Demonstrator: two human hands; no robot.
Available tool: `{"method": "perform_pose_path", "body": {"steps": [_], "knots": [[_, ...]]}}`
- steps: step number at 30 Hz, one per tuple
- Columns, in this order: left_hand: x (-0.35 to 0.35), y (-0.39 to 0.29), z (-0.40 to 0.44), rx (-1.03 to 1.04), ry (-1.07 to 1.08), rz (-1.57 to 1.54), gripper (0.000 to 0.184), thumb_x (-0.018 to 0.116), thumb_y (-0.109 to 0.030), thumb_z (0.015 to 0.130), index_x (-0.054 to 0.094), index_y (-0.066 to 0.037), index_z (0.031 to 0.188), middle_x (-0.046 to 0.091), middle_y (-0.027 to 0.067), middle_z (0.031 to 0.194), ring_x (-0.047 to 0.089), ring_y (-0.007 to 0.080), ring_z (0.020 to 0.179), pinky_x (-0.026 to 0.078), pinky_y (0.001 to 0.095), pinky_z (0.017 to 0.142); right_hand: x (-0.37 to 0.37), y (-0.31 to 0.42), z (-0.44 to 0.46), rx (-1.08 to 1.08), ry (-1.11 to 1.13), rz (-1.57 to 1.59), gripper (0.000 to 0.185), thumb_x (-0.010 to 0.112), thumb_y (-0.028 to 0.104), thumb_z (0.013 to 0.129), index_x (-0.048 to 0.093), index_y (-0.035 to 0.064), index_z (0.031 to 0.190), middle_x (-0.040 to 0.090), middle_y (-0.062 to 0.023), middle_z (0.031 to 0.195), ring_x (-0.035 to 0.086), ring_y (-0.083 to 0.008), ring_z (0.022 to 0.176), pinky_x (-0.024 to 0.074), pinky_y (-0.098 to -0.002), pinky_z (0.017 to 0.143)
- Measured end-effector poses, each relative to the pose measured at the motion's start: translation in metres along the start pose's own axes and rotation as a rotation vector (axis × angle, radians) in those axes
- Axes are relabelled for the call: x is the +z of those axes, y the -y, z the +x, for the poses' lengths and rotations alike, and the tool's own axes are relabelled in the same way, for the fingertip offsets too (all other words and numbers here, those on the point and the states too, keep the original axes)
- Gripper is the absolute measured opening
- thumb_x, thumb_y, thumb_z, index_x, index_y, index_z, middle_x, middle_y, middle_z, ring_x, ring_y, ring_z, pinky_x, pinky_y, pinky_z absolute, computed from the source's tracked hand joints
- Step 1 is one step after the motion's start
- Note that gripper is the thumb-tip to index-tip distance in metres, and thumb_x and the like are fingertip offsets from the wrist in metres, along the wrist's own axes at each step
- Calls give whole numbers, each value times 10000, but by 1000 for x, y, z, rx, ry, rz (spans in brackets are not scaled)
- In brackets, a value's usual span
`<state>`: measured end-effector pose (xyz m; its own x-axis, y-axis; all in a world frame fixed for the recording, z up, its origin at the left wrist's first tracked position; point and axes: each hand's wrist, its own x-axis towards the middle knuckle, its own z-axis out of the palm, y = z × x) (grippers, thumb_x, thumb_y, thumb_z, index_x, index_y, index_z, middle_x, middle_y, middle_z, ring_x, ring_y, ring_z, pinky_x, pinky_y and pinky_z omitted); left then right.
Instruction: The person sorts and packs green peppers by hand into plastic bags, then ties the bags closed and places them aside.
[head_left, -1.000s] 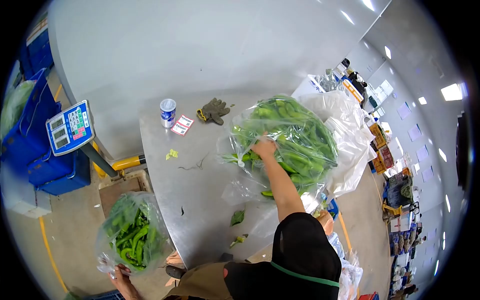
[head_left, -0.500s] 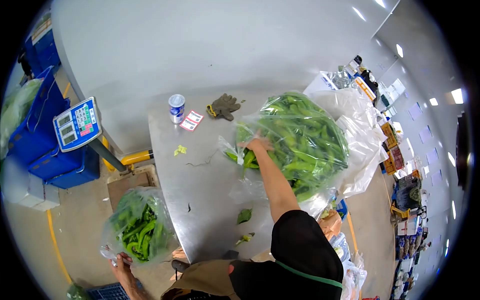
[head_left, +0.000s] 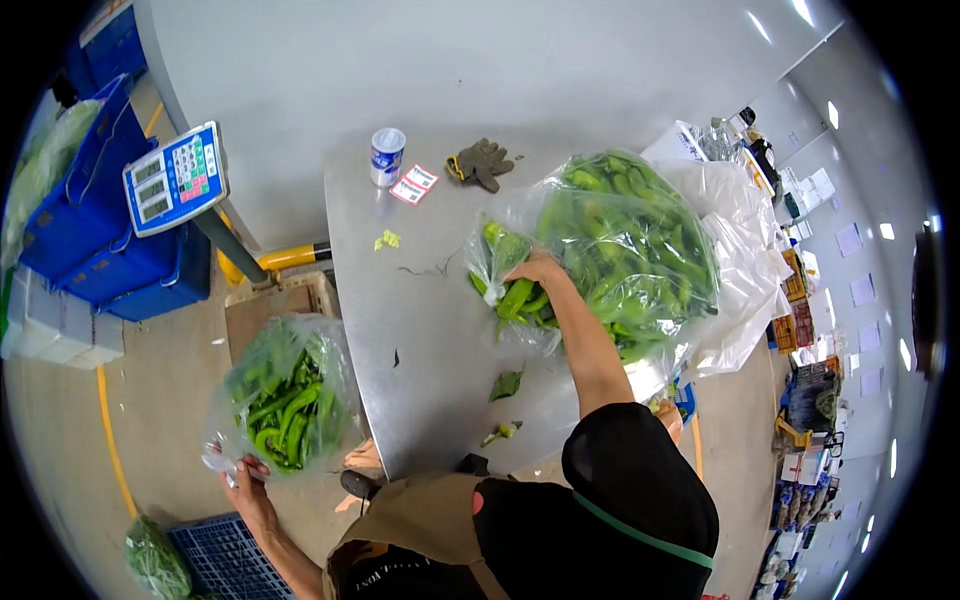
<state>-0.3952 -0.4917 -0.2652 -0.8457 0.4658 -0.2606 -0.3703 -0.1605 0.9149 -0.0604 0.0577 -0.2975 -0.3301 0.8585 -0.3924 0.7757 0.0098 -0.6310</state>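
Observation:
My left hand (head_left: 246,478) is closed on the gathered plastic edge of a smaller clear bag of green peppers (head_left: 290,415), at the lower left in front of the scale. Over the steel table (head_left: 430,420), my right hand (head_left: 538,268) reaches into the mouth of a large clear bag of green peppers (head_left: 640,240). Its fingers curl round some peppers (head_left: 520,300) at the opening; the fingertips are partly hidden by peppers and plastic. Between the two bags lie a loose green leaf (head_left: 506,385) and a few scraps.
A blue-and-white can (head_left: 388,157), printed labels (head_left: 414,184) and a grey work glove (head_left: 481,164) lie along the far side. The scale's display (head_left: 176,180) rises at left by blue crates (head_left: 120,255). White plastic (head_left: 735,260) lies right; a blue pallet (head_left: 225,555) is below.
The view has shifted, so the table and bags sit higher and farther right. My right hand's fingers have curled in, and peppers bulge at the bag's mouth. My left hand keeps its hold.

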Motion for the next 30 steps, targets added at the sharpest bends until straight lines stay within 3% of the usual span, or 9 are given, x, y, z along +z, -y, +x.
{"method": "perform_pose_path", "body": {"steps": [2, 6, 11, 16, 19, 23, 30], "knots": [[6, -2, -2, 1, 8, -12, 546, 593, -198, 874, 329, -80, 1337, 542, 45, 835, 501, 140, 704, 408, 267, 680, 8, 7, -27, -86, -110, 15, 809, 868, 157, 464, 528, 25, 1186, 596, -122, 1098, 548, -247, 1024, 446, -332, 868], [10, -7, -2, 2, 31, 23, 506, 573, -212, 890, 338, -66, 1314, 549, 49, 849, 507, 132, 711, 406, 264, 677, 9, 5, -49, -11, 88, 244, 742, 820, 88, 496, 521, -4, 1168, 622, -130, 1010, 577, -245, 954, 451, -313, 842], [0, -4, -1, 7, 45, 28, 400, 577, -224, 888, 401, -56, 1205, 561, 46, 851, 517, 127, 699, 406, 263, 666, 4, 17, -71, -49, -10, -72, 654, 747, 69, 532, 537, -9, 1146, 632, -136, 958, 593, -241, 902, 455, -314, 815], [-2, -5, -2, 19, 21, 26, 518, 588, -214, 875, 347, -51, 1303, 555, 50, 840, 512, 134, 687, 404, 263, 660, -12, 17, -67, -78, -134, -313, 705, 721, 38, 566, 497, 33, 1235, 634, -114, 946, 595, -218, 875, 464, -313, 786], [2, -6, -3, 26, 23, 16, 551, 587, -212, 874, 329, -50, 1333, 552, 53, 835, 506, 137, 685, 404, 263, 656, -33, 27, -79, -95, 30, 0, 720, 723, 59, 534, 497, 25, 1217, 634, -125, 960, 591, -256, 906, 459, -328, 813], [5, -6, -2, 9, 34, -74, 563, 576, -222, 881, 313, -52, 1348, 550, 56, 833, 497, 135, 685, 400, 260, 647, -62, 71, -111, -86, 107, 221, 577, 699, -33, 616, 528, 33, 1164, 611, -72, 884, 581, -173, 753, 489, -308, 662], [10, -6, -1, -13, 50, -191, 606, 568, -224, 885, 264, -84, 1390, 543, 71, 848, 497, 140, 692, 405, 265, 654, -94, 129, -130, -184, -16, 517, 540, 710, 10, 633, 513, 30, 1136, 554, -69, 895, 567, -208, 768, 500, -342, 677]]}}
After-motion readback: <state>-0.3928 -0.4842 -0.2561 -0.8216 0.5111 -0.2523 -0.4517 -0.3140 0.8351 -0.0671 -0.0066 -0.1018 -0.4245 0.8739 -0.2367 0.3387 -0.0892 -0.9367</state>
